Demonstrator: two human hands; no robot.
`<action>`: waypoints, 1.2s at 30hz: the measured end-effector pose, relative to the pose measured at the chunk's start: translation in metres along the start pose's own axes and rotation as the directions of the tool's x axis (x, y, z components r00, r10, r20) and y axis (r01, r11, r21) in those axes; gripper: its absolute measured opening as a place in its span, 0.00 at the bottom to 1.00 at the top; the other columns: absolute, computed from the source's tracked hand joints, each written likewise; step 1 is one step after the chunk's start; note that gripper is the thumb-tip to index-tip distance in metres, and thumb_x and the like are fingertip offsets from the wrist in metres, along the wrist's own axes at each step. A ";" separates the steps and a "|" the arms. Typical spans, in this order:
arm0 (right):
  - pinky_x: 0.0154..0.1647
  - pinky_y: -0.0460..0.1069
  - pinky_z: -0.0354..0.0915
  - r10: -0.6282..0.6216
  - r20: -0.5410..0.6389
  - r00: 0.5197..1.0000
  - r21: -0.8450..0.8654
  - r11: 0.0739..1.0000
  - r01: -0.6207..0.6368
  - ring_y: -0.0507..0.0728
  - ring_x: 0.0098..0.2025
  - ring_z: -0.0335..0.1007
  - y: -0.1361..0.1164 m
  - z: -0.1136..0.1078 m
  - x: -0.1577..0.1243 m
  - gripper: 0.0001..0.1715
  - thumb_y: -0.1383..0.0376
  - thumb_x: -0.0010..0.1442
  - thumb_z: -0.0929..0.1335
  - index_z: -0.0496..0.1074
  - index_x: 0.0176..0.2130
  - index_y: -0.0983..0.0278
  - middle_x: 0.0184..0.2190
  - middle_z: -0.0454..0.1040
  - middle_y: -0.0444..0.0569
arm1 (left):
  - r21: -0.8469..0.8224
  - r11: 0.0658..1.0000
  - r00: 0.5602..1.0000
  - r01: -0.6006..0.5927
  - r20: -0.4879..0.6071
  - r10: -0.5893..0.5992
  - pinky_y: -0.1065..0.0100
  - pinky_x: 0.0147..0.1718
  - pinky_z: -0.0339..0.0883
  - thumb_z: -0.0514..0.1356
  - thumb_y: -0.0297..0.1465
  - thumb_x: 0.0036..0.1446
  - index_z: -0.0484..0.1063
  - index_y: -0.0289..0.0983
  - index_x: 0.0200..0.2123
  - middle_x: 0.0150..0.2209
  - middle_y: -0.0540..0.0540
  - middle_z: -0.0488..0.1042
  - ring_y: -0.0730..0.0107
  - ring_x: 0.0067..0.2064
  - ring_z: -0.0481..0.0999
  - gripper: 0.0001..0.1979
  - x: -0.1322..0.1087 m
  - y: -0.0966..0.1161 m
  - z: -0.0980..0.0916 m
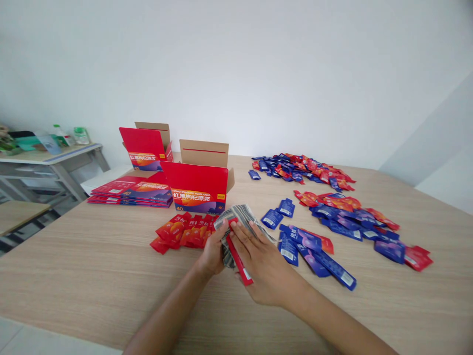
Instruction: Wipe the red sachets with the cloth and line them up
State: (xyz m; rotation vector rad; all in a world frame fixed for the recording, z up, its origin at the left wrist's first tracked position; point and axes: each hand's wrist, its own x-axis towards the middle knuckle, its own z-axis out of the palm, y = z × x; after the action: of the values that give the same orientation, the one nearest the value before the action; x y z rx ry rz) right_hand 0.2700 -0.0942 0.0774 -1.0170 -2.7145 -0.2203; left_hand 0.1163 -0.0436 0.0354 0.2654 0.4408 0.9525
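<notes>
My left hand (213,254) grips a stack of sachets (236,219) stood on edge on the wooden table (92,276), their silver edges fanned upward. My right hand (264,261) lies over the stack's right side, fingers closed round a red sachet (239,264) at the front of it. Just left of my hands lies a row of red sachets (181,231). Right of my hands are loose blue sachets (314,254). An open red box (197,192) stands just behind the stack.
A second open red box (147,148) stands further back, with flattened red boxes (131,191) stacked beside it. Piles of mixed red and blue sachets (303,167) cover the right and far table. A grey desk with bottles (51,153) stands at left.
</notes>
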 end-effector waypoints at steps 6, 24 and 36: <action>0.72 0.66 0.31 0.071 -0.028 0.997 0.028 0.997 -0.070 0.68 0.72 0.45 0.025 -0.007 0.003 0.45 0.58 0.58 0.68 0.56 0.66 0.78 0.68 0.53 0.71 | 0.103 0.989 0.985 -0.103 0.149 0.087 0.58 0.54 0.70 0.58 0.43 0.62 0.72 0.30 0.55 0.46 0.37 0.81 0.55 0.52 0.79 0.26 0.002 -0.005 0.004; 0.71 0.66 0.42 -0.033 0.026 0.999 0.256 0.966 0.026 0.64 0.70 0.52 0.019 -0.020 -0.002 0.39 0.55 0.65 0.66 0.57 0.66 0.74 0.66 0.58 0.69 | 0.100 0.986 0.983 -0.135 0.142 0.121 0.56 0.53 0.71 0.52 0.46 0.65 0.75 0.29 0.52 0.42 0.36 0.82 0.54 0.49 0.80 0.28 0.001 0.008 0.004; 0.72 0.67 0.31 0.136 -0.154 0.979 -0.028 0.989 -0.142 0.69 0.72 0.42 0.006 0.015 0.004 0.51 0.48 0.58 0.70 0.57 0.66 0.77 0.69 0.50 0.69 | 0.057 0.992 0.984 -0.113 0.145 0.104 0.56 0.63 0.59 0.53 0.44 0.65 0.73 0.31 0.56 0.50 0.37 0.79 0.55 0.58 0.73 0.27 0.001 0.000 0.000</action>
State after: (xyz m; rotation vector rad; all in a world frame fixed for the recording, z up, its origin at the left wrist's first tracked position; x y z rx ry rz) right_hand 0.2685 -0.0841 0.0639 -1.1469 -2.5007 -0.3131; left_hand 0.1168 -0.0432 0.0350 0.4165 0.3295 1.0198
